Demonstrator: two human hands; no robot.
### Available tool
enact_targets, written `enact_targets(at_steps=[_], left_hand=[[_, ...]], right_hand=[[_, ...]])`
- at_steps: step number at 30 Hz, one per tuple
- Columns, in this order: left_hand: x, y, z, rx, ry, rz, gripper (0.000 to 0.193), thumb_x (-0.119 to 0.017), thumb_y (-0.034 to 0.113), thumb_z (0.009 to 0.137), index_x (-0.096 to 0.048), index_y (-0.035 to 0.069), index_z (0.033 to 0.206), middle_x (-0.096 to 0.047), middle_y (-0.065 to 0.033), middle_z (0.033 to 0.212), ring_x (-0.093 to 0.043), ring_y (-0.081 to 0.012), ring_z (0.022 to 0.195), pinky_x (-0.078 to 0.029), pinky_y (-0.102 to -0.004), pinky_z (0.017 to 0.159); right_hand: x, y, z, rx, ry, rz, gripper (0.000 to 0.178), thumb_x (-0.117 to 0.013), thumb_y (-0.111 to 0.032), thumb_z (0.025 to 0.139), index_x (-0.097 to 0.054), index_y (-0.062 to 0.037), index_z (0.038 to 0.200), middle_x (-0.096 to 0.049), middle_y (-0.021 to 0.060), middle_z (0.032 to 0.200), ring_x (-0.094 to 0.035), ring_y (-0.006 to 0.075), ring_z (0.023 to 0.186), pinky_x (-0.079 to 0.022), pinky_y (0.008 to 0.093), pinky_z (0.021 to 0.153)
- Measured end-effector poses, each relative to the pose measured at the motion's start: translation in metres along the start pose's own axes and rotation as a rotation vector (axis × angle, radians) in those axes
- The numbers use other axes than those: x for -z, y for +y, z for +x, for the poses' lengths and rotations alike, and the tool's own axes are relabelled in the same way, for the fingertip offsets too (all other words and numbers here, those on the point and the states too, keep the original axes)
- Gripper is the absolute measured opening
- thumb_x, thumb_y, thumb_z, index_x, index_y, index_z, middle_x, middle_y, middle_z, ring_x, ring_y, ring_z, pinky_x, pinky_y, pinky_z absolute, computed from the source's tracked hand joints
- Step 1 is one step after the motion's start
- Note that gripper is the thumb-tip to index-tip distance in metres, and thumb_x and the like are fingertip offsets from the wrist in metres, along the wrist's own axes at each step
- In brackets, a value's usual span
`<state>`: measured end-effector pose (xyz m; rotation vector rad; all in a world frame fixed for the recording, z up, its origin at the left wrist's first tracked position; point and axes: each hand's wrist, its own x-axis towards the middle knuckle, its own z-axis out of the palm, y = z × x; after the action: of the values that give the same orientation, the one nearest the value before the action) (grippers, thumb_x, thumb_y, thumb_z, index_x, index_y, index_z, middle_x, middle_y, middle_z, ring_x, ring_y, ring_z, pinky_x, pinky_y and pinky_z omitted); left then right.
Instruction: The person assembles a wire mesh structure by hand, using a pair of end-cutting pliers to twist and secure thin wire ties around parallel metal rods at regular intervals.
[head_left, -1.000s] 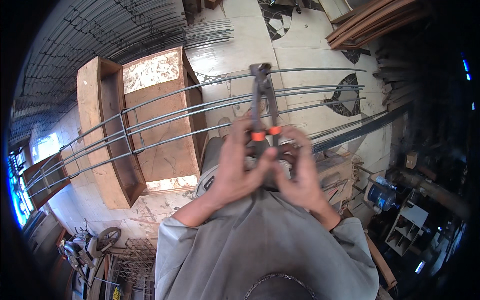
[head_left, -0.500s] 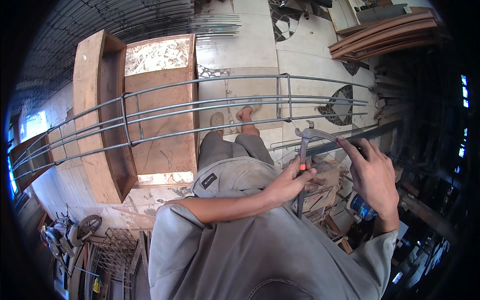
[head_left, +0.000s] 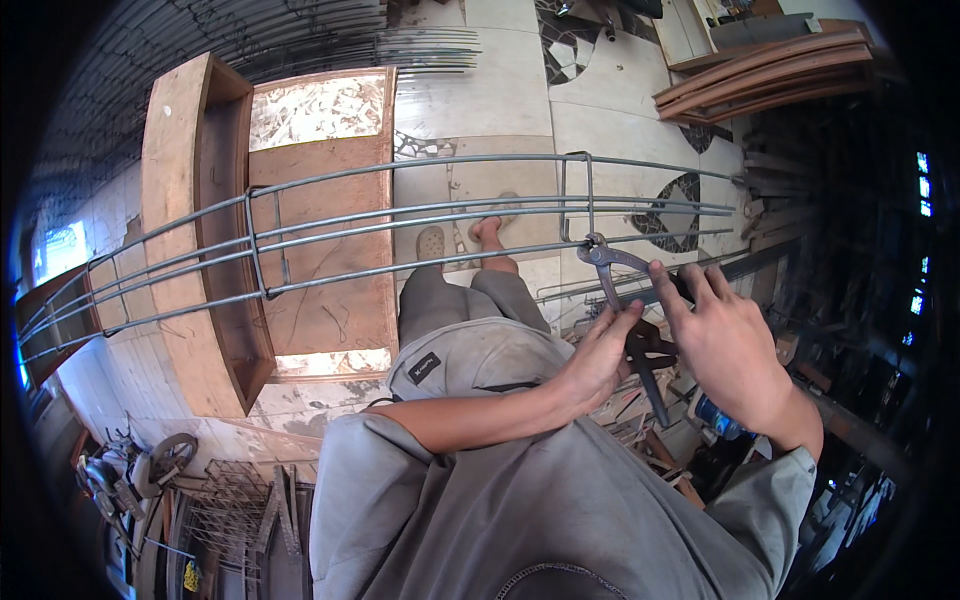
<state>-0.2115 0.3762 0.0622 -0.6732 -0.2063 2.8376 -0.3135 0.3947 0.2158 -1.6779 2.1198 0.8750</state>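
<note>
A long cage of steel reinforcing bars (head_left: 350,279) stretches across in front of me, with square stirrups around its bars. A pair of pincers (head_left: 606,276) has its jaws at the lower corner of the right-hand stirrup (head_left: 590,195), against the nearest bar. My left hand (head_left: 602,360) is closed around the pincers' left handle, whose dark grip sticks out below. The other handle is held by my right hand (head_left: 735,345), its index finger laid along the metal. Whether the jaws bite on a wire there is too small to tell.
Under the cage's left half stand a wooden box (head_left: 165,240) and a brown panel (head_left: 320,190). Many thin rods (head_left: 420,50) lie at the far left. Curved brown frames (head_left: 770,75) are stacked at the far right. A motorcycle (head_left: 110,480) stands at the near left.
The pincers' head has moved left and up to the stirrup corner. Their handles have spread, the left one swinging right at its lower end. My right hand has closed further around its handle.
</note>
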Motion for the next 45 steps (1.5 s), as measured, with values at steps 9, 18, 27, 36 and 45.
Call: enact_targets(at_steps=[9, 18, 27, 36, 45], left_hand=[[-0.023, -0.001, 0.002, 0.026, -0.050, -0.009, 0.050, -0.039, 0.043, 0.106, -0.032, 0.014, 0.146, -0.052, -0.0090, 0.128, -0.056, -0.0206, 0.118, -0.055, -0.0441, 0.091], [-0.029, 0.005, 0.002, 0.057, -0.088, -0.139, 0.061, -0.036, 0.059, 0.102, -0.045, 0.009, 0.135, -0.056, -0.0102, 0.121, -0.056, -0.0211, 0.113, -0.046, -0.0421, 0.099], [-0.027, 0.007, 0.003, -0.024, -0.073, -0.177, 0.053, -0.029, 0.052, 0.106, -0.046, 0.007, 0.129, -0.059, -0.0056, 0.108, -0.058, -0.0171, 0.105, -0.046, -0.0380, 0.095], [0.015, 0.007, -0.009, -0.203, -0.121, 0.528, 0.045, -0.048, 0.048, 0.102, -0.050, 0.003, 0.111, -0.060, -0.0075, 0.085, -0.062, -0.0184, 0.087, -0.050, -0.0381, 0.086], [-0.021, 0.037, 0.008, -1.377, -0.139, 1.747, 0.066, -0.076, 0.019, 0.076, -0.045, -0.002, 0.130, -0.047, -0.0215, 0.132, -0.048, -0.0384, 0.122, -0.041, -0.0520, 0.100]], right_hand=[[0.005, -0.012, -0.006, -0.021, -0.012, -0.071, 0.059, -0.062, -0.010, 0.074, -0.055, 0.0070, 0.130, -0.059, 0.0129, 0.100, -0.062, 0.0248, 0.093, -0.057, 0.0302, 0.067], [0.016, -0.031, -0.024, -0.086, -0.046, -0.112, 0.054, -0.066, -0.020, 0.079, -0.057, -0.0077, 0.131, -0.045, 0.0157, 0.144, -0.054, 0.0344, 0.114, -0.048, 0.0495, 0.086], [0.014, -0.035, -0.038, -0.100, 0.035, -0.364, 0.052, -0.061, -0.021, 0.079, -0.061, -0.0135, 0.130, -0.040, 0.0125, 0.152, -0.052, 0.0345, 0.119, -0.043, 0.0531, 0.094], [0.028, -0.013, -0.018, 0.116, 0.140, -0.271, 0.039, -0.064, -0.017, 0.074, -0.069, -0.0037, 0.110, -0.058, 0.0234, 0.122, -0.061, 0.0371, 0.097, -0.055, 0.0389, 0.068], [0.026, 0.064, 0.001, -0.579, -0.216, 1.066, 0.032, -0.060, -0.028, 0.098, -0.066, 0.0034, 0.102, -0.063, 0.0084, 0.076, -0.055, 0.0146, 0.052, -0.045, 0.0292, 0.048]])
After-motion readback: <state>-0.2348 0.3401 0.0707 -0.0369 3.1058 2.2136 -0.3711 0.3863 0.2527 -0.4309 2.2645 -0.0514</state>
